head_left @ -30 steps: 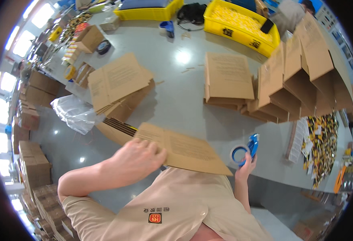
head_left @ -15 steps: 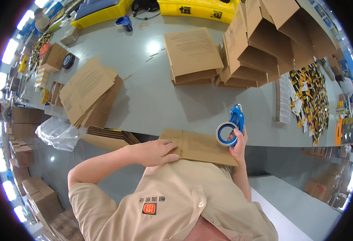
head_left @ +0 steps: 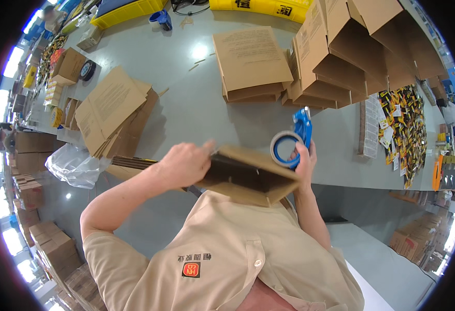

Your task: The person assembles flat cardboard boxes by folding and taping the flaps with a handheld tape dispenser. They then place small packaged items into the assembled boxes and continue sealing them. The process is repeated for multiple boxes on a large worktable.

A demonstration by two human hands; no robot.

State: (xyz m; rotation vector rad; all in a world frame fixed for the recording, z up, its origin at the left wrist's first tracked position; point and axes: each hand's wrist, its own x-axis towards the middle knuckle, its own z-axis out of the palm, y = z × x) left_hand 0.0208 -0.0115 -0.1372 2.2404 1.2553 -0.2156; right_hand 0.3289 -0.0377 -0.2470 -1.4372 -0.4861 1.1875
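A cardboard box is held against my body at the table's front edge, opened into a hollow shape with its dark inside showing. At its left end is my left hand, its fingers bent round the edge and somewhat blurred. My right hand is closed on a blue tape dispenser with a roll of tape in its ring. That same hand is against the right end of the box.
Flattened cartons lie stacked on the left of the table. Farther off are a folded carton and several open boxes. A second blue dispenser, a plastic bag and a heap of small packets are around.
The flat carton has been opened out into a hollow box. My left hand has moved up and forward to its left end, and the right hand has lifted slightly with the dispenser.
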